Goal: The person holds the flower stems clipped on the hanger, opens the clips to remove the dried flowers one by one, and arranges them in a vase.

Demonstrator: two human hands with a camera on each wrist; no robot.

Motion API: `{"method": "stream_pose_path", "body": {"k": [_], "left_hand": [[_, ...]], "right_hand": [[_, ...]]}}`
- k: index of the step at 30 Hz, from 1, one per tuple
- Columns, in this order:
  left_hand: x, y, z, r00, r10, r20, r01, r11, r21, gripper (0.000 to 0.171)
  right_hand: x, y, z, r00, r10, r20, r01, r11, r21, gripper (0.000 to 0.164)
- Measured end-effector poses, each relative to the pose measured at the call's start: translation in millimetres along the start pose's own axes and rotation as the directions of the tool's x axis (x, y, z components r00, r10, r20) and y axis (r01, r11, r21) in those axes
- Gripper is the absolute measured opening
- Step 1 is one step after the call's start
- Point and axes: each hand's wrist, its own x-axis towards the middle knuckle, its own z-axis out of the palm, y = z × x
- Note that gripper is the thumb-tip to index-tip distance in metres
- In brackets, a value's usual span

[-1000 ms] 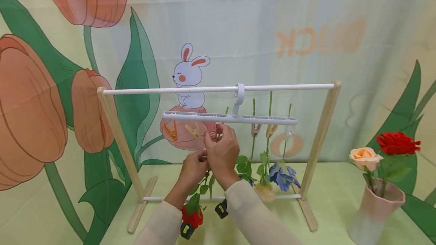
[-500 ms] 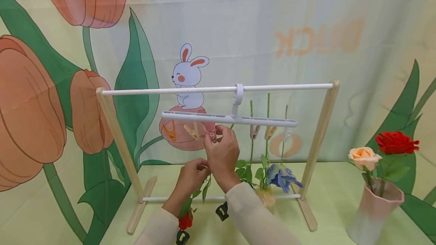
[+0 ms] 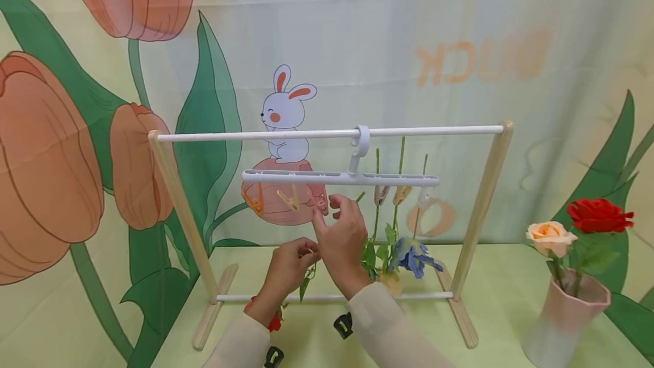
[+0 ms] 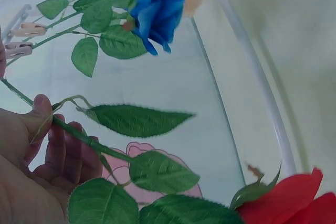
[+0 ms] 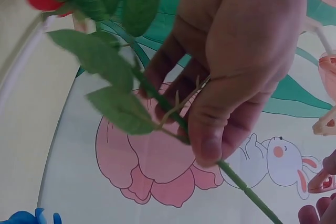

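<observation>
Left grip: the left hand pinches the stem of the red rose between thumb and fingers.
Right grip: the right hand has thumb and fingers bent close about the pink clip; whether they squeeze it, I cannot tell.
Red rose: bloom down and aslant, below the hanger, the bloom beside the left wrist, the stem's end apparently showing just right of the right hand.
Hanger's left end: orange clip, then yellow clip, neither with a flower.
Hanger's right end: blue flower hanging below.
Desk's right edge: vase near it.
Trouble at the clip: the stem could miss it, since it slants past behind the right hand; a leaf might snag there too.
Trouble at the hanger: a tug on the clip could swing it, as one hook bears it.
Since a second ago: the stem's end, then above the hanger bar, sits lower and further right; the bloom has shifted left.
</observation>
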Motion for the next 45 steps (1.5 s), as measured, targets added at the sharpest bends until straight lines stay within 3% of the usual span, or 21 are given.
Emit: {"method": "stream_pose_path", "body": {"k": [10, 13, 19, 25, 29, 39, 42, 45], "left_hand": [[0.0, 7.4, -3.5, 0.999, 0.03, -0.032, -0.025, 0.993, 0.119, 0.006], [0.1, 9.1, -3.6, 0.996, 0.077, -0.045, -0.067, 0.979, 0.19, 0.006], [-1.8, 16.3, -3.9, 0.976, 0.205, -0.08, -0.163, 0.918, 0.362, 0.006], [-4.6, 24.9, -4.8, 0.946, 0.307, -0.101, -0.227, 0.853, 0.469, 0.005], [-7.0, 28.1, -4.1, 0.923, 0.366, -0.12, -0.258, 0.818, 0.514, 0.004], [-9.9, 28.2, 2.6, 0.859, 0.489, -0.152, -0.309, 0.731, 0.608, 0.007], [-10.9, 27.6, 5.3, 0.856, 0.495, -0.147, -0.307, 0.717, 0.626, 0.008], [-13.2, 29.8, 8.0, 0.867, 0.478, -0.141, -0.301, 0.729, 0.615, 0.007]], "right_hand": [[-8.8, 15.2, -18.8, 0.996, -0.084, 0.024, 0.085, 0.995, -0.044, 0.022], [-12.2, 21.3, -22.6, 0.992, -0.116, 0.051, 0.12, 0.989, -0.091, 0.021], [-17.7, 35.0, -29.4, 0.966, -0.208, 0.155, 0.242, 0.938, -0.247, 0.018], [-25.6, 50.5, -35.1, 0.895, -0.338, 0.291, 0.426, 0.841, -0.335, 0.018], [-29.5, 55.5, -37.2, 0.864, -0.373, 0.338, 0.484, 0.798, -0.358, 0.016], [-31.3, 57.4, -39.4, 0.837, -0.341, 0.429, 0.5, 0.796, -0.342, 0.01], [-32.4, 58.8, -40.3, 0.833, -0.342, 0.434, 0.503, 0.795, -0.339, 0.014], [-32.3, 60.2, -41.5, 0.834, -0.352, 0.424, 0.507, 0.792, -0.341, 0.015]]}}
